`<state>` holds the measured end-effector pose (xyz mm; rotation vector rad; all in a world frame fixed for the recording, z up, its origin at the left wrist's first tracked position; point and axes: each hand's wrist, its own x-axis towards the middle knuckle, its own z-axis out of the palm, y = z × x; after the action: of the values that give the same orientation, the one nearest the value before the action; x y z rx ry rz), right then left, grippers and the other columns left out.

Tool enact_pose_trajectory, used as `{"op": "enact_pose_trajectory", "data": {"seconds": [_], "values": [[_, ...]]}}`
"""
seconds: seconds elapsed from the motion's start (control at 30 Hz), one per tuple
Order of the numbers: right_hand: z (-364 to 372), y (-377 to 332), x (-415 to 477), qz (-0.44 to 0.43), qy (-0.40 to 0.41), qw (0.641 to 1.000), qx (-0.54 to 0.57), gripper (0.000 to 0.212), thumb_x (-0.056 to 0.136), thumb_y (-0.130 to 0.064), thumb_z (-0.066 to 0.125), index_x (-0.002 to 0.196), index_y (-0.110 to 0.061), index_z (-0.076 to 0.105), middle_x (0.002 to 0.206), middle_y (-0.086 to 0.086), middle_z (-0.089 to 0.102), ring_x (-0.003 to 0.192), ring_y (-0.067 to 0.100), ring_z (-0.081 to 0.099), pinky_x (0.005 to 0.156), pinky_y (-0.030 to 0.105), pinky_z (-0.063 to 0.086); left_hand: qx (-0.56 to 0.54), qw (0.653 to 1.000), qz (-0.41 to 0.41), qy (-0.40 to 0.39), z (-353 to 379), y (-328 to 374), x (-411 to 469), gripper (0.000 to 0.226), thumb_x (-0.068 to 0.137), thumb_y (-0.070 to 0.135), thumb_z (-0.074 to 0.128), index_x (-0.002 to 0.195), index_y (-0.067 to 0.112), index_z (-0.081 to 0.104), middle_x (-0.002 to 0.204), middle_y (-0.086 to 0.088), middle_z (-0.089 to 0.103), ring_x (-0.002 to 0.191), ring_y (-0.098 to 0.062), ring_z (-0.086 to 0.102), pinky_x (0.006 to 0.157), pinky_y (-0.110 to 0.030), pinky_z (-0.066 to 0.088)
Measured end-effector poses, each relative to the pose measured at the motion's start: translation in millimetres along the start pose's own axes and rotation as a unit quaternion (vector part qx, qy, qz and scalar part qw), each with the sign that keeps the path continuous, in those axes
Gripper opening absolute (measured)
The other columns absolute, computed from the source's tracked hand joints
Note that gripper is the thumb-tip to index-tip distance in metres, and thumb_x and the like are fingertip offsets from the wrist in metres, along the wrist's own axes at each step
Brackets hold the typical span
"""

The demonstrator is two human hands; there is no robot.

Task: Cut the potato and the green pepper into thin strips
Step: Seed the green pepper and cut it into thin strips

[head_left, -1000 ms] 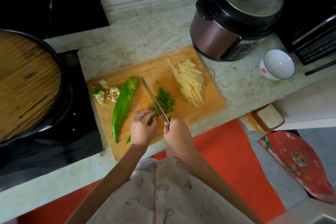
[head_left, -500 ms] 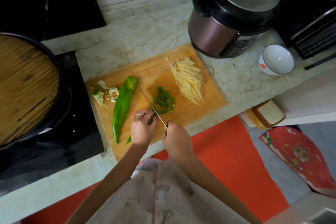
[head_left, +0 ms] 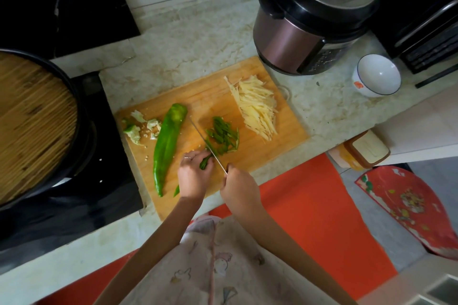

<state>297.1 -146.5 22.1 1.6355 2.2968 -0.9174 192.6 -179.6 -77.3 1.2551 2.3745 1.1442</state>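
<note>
A wooden cutting board (head_left: 198, 96) lies on the counter. On it sit a pile of pale potato strips (head_left: 257, 106), a heap of cut green pepper strips (head_left: 223, 135) and a long pepper half (head_left: 167, 146). My left hand (head_left: 193, 176) curls over another pepper piece (head_left: 205, 163) and holds it down; its tip shows below my wrist. My right hand (head_left: 239, 187) grips the handle of a knife (head_left: 205, 142). The blade runs edge-on right beside my left fingers, between the held piece and the cut heap.
Pepper core scraps (head_left: 140, 126) lie at the board's left end. A large black pot (head_left: 37, 121) sits on the stove at left. A pressure cooker (head_left: 312, 15) and a white bowl (head_left: 378, 75) stand behind and right of the board.
The knife has turned from showing its flat side to standing edge-on by my left fingers. Both hands stay at the same place on the board.
</note>
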Motion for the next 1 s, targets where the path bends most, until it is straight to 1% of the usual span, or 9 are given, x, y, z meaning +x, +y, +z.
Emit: {"op": "enact_pose_trajectory", "data": {"seconds": [0.13,0.23,0.33,0.4,0.47,0.6,0.77,0.87,1.0], "values": [[2.0,-9.1,15.4,0.039,-0.031,0.998,0.025,0.025,0.095,-0.016,0.048,0.118,-0.008,0.055,0.111,0.011,0.064,0.107,0.027,0.061,0.074,0.028,0.040,0.001,1.000,-0.014,-0.012,0.6,-3.2,3.7,0.017,0.070,-0.003,0.078,0.086,0.002,0.075,0.085,-0.014,0.071,0.080,-0.031,0.065,0.075,-0.021,0.042],[-0.2,-19.8,31.4,0.051,-0.032,0.997,0.048,0.027,0.096,-0.019,0.047,0.119,-0.007,0.055,0.114,0.013,0.063,0.110,0.029,0.059,0.083,0.032,0.046,0.008,0.999,-0.025,-0.029,-2.6,-1.7,-0.5,0.015,0.078,0.014,0.067,0.087,0.005,0.076,0.086,-0.013,0.071,0.081,-0.031,0.065,0.068,-0.030,0.050],[-8.9,-20.4,47.9,0.036,-0.028,0.995,0.090,0.028,0.098,-0.019,0.044,0.115,-0.003,0.057,0.107,0.017,0.064,0.103,0.033,0.060,0.075,0.030,0.043,0.042,0.998,-0.016,-0.042,-6.4,3.2,1.5,0.025,0.080,0.029,0.059,0.086,0.011,0.075,0.087,-0.008,0.070,0.079,-0.029,0.064,0.065,-0.034,0.053],[-15.0,-14.1,44.8,0.024,-0.005,0.995,0.095,0.028,0.098,-0.019,0.043,0.110,-0.001,0.060,0.101,0.018,0.065,0.097,0.033,0.061,0.070,0.028,0.039,0.071,0.997,-0.008,-0.039,-7.5,5.2,2.9,0.015,0.075,0.023,0.071,0.086,0.013,0.074,0.088,-0.005,0.070,0.079,-0.029,0.065,0.069,-0.037,0.052],[-17.9,-4.3,31.7,0.013,0.017,0.996,0.084,0.027,0.098,-0.019,0.045,0.106,0.000,0.062,0.098,0.019,0.066,0.094,0.033,0.061,0.067,0.027,0.036,0.097,0.994,0.002,-0.056,-8.8,5.7,3.9,0.021,0.068,0.015,0.083,0.087,0.014,0.073,0.090,-0.005,0.069,0.080,-0.030,0.066,0.071,-0.038,0.052],[-20.4,11.3,7.8,-0.011,0.023,0.997,0.068,0.023,0.097,-0.018,0.046,0.098,-0.001,0.060,0.089,0.019,0.065,0.085,0.034,0.061,0.062,0.028,0.035,0.134,0.988,0.039,-0.065,-14.1,3.6,1.9,0.030,0.066,0.019,0.086,0.093,0.013,0.073,0.098,-0.005,0.072,0.087,-0.027,0.069,0.079,-0.039,0.051],[-14.5,13.1,-3.2,-0.027,0.028,0.998,0.040,0.020,0.097,-0.018,0.045,0.094,-0.002,0.057,0.085,0.018,0.062,0.082,0.032,0.059,0.060,0.028,0.030,0.131,0.989,0.063,-0.038,-15.8,-4.3,-5.8,0.031,0.080,0.032,0.057,0.097,0.012,0.073,0.102,-0.004,0.074,0.089,-0.020,0.071,0.084,-0.032,0.047],[-7.8,9.7,-7.6,-0.032,0.022,0.999,0.020,0.020,0.097,-0.018,0.044,0.096,-0.003,0.057,0.090,0.017,0.063,0.087,0.033,0.059,0.061,0.028,0.028,0.108,0.992,0.059,-0.024,-13.8,-7.4,-9.1,0.027,0.080,0.027,0.056,0.092,0.011,0.075,0.104,-0.003,0.073,0.091,-0.017,0.070,0.087,-0.029,0.043],[-0.4,6.0,-11.1,-0.024,0.024,0.999,0.004,0.021,0.098,-0.020,0.043,0.101,-0.005,0.056,0.096,0.015,0.064,0.093,0.031,0.060,0.063,0.027,0.028,0.086,0.996,0.034,-0.014,-11.1,-8.6,-8.7,0.028,0.082,0.028,0.055,0.089,0.012,0.077,0.101,-0.002,0.073,0.088,-0.022,0.069,0.086,-0.031,0.043]]}}
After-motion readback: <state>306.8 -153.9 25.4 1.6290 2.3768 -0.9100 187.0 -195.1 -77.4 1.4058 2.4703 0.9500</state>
